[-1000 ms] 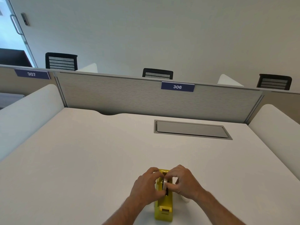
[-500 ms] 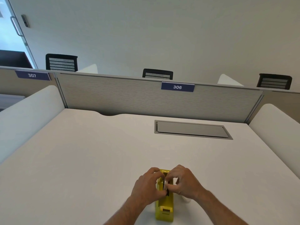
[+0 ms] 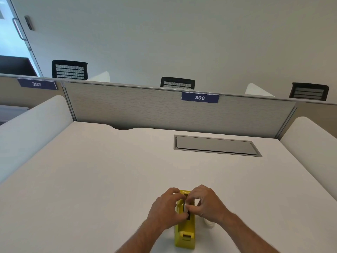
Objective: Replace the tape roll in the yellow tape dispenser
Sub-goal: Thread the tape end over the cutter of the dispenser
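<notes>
Yellow tape dispenser [image 3: 185, 232] sits on the white desk [image 3: 91, 179] down at 6 o'clock, long way pointing toward the camera, cutter end nearest. Both hands are crowded over its top slot: the left hand [image 3: 165, 207] comes in from about 7 o'clock and curls around the left side, the right hand [image 3: 207, 202] from 5 o'clock, fingertips pressed together on a whitish tape roll [image 3: 186, 207] right at the slot. Can't tell if the roll is seated. A small whitish object [image 3: 209, 223] peeks out under the right wrist. Grey hatch [image 3: 215, 146] is at 1 o'clock.
</notes>
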A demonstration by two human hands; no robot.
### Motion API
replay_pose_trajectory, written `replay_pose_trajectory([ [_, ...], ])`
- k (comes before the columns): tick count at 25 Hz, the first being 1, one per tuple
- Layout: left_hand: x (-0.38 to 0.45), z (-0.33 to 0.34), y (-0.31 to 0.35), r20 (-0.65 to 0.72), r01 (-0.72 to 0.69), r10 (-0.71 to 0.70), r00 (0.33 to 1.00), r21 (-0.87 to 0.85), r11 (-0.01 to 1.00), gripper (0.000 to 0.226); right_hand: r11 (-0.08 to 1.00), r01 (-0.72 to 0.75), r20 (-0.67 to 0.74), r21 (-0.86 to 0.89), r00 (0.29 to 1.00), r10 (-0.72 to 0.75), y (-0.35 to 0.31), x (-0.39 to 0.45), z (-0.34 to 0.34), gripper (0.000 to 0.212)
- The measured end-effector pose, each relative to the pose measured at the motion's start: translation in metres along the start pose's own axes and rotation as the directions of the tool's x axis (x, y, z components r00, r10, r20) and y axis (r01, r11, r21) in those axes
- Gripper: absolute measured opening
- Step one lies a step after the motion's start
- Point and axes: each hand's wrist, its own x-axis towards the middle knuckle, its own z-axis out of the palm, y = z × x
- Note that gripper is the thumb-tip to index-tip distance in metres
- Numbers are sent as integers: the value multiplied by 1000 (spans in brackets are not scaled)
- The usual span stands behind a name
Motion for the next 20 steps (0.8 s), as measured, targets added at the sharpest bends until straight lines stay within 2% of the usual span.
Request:
replay_pose_trajectory([
  [6, 0, 2, 0, 15, 6, -6, 1000, 23, 1000, 54, 996, 41, 5, -81, 999, -41, -3, -3, 5, 25],
  [10, 0, 3, 0, 5, 13, -14, 1000, 48, 999, 54, 992, 87, -2, -93, 996, -87, -2, -4, 4, 22],
  [20, -2, 5, 1, -6, 21, -21, 1000, 72, 997, 56, 997, 74, -12, -22, 997, -75, 1, -5, 2, 16],
])
